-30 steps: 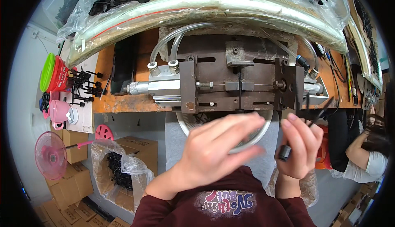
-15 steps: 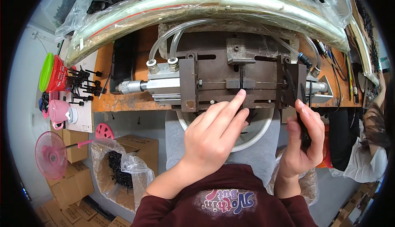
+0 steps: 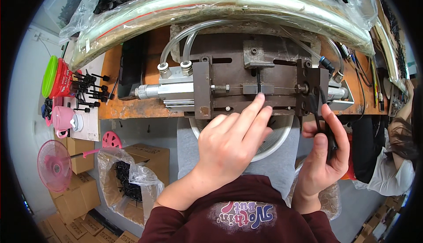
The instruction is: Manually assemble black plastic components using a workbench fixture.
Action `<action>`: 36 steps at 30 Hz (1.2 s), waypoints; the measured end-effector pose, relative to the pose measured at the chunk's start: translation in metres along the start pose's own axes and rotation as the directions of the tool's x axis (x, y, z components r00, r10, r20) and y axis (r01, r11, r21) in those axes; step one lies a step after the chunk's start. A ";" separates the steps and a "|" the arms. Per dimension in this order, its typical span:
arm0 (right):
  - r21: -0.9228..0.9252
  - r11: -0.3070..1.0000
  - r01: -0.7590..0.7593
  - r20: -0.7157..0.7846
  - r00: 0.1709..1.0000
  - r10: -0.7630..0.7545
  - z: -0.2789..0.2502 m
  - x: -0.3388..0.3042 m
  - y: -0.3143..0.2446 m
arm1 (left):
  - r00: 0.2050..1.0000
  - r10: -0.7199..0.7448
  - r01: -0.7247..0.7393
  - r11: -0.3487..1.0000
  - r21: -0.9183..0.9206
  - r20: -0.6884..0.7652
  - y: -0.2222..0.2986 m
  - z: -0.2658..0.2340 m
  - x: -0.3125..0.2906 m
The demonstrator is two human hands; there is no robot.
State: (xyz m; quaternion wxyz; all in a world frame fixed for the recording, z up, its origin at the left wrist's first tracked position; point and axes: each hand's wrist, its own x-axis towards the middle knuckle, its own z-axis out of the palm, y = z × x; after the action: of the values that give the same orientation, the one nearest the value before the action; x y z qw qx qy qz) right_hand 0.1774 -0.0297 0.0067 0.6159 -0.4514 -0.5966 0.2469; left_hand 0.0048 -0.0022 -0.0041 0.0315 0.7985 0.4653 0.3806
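Note:
My left hand reaches over the front of a dark metal fixture, fingers stretched out. Its index fingertip is at the lower end of a thin black stem, which stands between two small grey blocks at the fixture's middle. Slim rods run to these blocks from both sides, from an air cylinder on the left and another on the right. To the right, my right hand is closed around thin black plastic pieces; how many is hidden by the fingers.
Below the fixture, a white-rimmed basket rests on my lap. Black stemmed pieces lie at the bench's left, near a pink cup. A bagged carton of black pieces stands lower left. Someone else sits at far right.
Both cylinders' rods have moved inward, and a threaded end now shows past the left bracket. My left hand's middle finger has straightened. My right hand's fingers have shifted on the black pieces.

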 end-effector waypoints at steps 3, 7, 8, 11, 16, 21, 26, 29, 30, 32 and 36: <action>0.009 1.000 0.013 0.036 0.999 -0.014 0.010 -0.003 0.001 | 0.978 0.111 -0.138 0.979 -0.152 -0.174 0.011 -0.002 -0.008; 0.033 0.999 0.023 0.157 0.987 -0.028 0.027 -0.010 -0.002 | 0.973 0.123 -0.171 0.952 -0.252 -0.195 0.017 -0.003 -0.007; -0.012 1.000 -0.019 0.171 0.985 0.021 0.025 -0.011 -0.001 | 0.975 0.123 -0.171 0.948 -0.267 -0.188 0.016 -0.004 -0.008; -0.052 0.998 0.030 0.169 0.985 -0.021 0.022 -0.009 0.000 | 0.988 0.075 -0.116 0.937 -0.331 -0.133 0.012 -0.013 -0.010; -0.061 0.996 0.068 0.098 0.993 -0.062 0.008 -0.008 0.002 | 0.988 -0.157 0.142 0.925 -0.351 -0.014 0.009 -0.010 -0.012; -0.029 0.982 0.188 0.133 0.974 -0.183 0.003 -0.005 0.003 | 0.999 -0.008 0.012 0.997 -0.074 0.054 0.001 0.000 -0.011; -0.172 0.975 0.143 0.115 0.985 -0.125 -0.004 -0.005 0.002 | 0.995 0.045 -0.051 0.996 0.068 0.084 -0.005 0.001 -0.002; -0.113 0.980 0.164 0.114 0.982 -0.151 -0.005 -0.006 0.004 | 0.992 0.011 -0.021 0.996 0.084 0.126 -0.001 -0.003 0.001; -0.106 0.980 0.170 0.120 0.980 -0.157 -0.005 -0.006 0.005 | 0.991 0.005 -0.016 0.997 0.082 0.131 -0.001 -0.003 0.001; -0.089 0.979 0.183 0.132 0.976 -0.171 -0.006 -0.008 0.008 | 0.990 -0.005 -0.006 0.997 0.078 0.138 -0.001 -0.004 0.001; -0.097 0.974 0.207 0.215 0.959 -0.182 -0.004 -0.011 0.011 | 0.998 -0.046 0.057 0.948 -0.313 0.043 -0.001 -0.006 -0.001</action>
State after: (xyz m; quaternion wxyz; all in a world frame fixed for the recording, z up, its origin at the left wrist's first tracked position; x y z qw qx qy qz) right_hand 0.1817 -0.0343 -0.0080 0.5448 -0.3982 -0.7119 0.1945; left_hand -0.0001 -0.0044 -0.0003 0.1761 0.7773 0.4190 0.4349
